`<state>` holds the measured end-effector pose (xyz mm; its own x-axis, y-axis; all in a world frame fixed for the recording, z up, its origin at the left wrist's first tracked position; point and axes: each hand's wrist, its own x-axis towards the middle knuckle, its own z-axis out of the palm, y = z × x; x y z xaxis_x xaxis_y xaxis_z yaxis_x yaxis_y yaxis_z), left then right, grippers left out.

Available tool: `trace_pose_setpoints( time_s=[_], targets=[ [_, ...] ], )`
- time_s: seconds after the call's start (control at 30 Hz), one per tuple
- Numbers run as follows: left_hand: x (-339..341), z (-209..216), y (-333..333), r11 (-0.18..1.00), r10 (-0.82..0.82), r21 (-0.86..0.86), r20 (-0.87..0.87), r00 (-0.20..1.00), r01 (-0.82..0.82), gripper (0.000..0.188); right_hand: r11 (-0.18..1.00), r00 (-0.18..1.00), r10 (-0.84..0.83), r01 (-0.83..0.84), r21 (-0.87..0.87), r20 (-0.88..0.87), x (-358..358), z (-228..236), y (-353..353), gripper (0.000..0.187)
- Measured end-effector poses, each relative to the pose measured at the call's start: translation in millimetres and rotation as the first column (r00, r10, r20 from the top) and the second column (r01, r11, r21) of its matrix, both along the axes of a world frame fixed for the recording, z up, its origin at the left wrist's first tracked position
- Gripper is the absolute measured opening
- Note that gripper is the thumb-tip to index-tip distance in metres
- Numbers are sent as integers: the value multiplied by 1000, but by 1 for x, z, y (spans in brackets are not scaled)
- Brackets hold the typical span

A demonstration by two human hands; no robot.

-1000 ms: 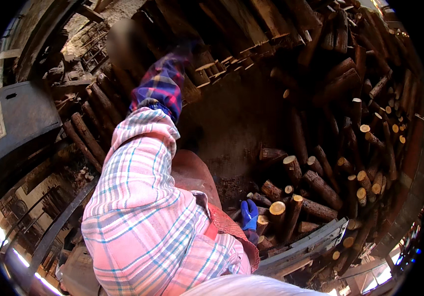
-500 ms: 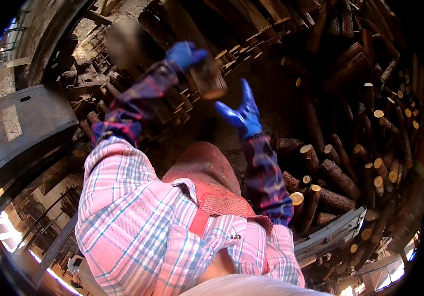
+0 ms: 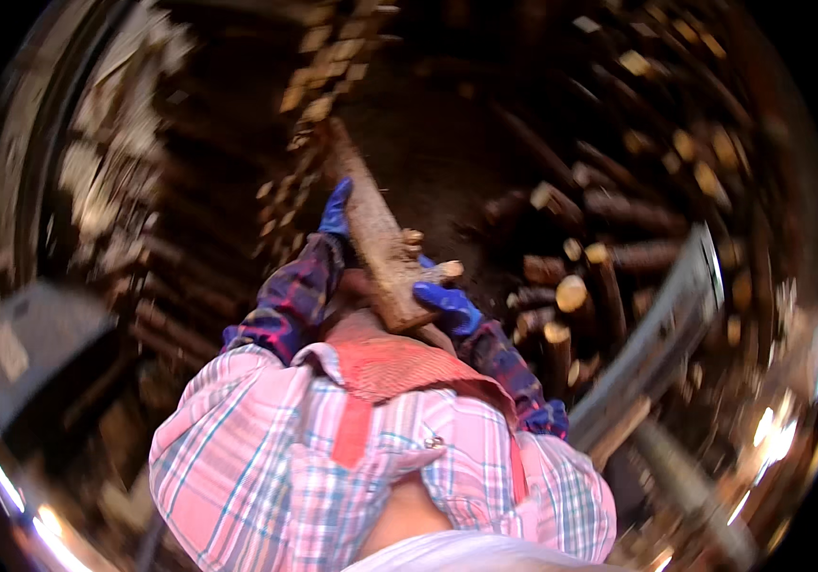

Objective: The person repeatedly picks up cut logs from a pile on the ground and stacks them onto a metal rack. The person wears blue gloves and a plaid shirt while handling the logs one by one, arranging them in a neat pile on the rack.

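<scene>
A split log (image 3: 375, 238) with a pale face and short branch stubs (image 3: 439, 270) on its right side is held slantwise in front of my body. Its far end points up and left; the near end is close to my red apron. My left hand (image 3: 336, 210), in a blue glove, grips the log's left side, with some fingers hidden beneath it. Near the lower end, my right hand (image 3: 451, 307), also gloved in blue, is closed on the log by the stubs. Motion blurs the surroundings.
Round-cut logs (image 3: 637, 210) lie heaped along the right. A long grey metal trough-like piece (image 3: 652, 343) slants beside my right arm. Stacked wood (image 3: 318, 76) stands ahead to the left, and a grey metal box (image 3: 42, 334) is at the far left.
The log has come from farther ahead to close before my body. My right hand, open and apart from it before, now grips it too. The whole view has swung to the left.
</scene>
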<state>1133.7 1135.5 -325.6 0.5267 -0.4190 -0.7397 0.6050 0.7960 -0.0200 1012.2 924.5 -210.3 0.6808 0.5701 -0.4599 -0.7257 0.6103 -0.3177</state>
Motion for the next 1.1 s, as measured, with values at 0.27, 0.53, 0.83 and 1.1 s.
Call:
trace_pose_setpoints(
  time_s=[0.27,0.53,0.83,1.1],
  targets=[
    [-61,30,-268,924,-364,252,348,864,288,48,-541,805,170,558,-629,568,-189,75,-159,89],
    [-175,181,-486,951,-291,172,784,549,259,40,-686,847,-53,353,-636,528,-266,168,-267,106],
    [-268,337,-608,965,-74,10,968,238,262,37,-943,753,138,299,-148,643,-333,225,-351,107],
    [-230,367,-612,828,-293,422,887,-356,369,42,-964,804,152,250,-95,575,-359,245,-449,81]
  ],
)
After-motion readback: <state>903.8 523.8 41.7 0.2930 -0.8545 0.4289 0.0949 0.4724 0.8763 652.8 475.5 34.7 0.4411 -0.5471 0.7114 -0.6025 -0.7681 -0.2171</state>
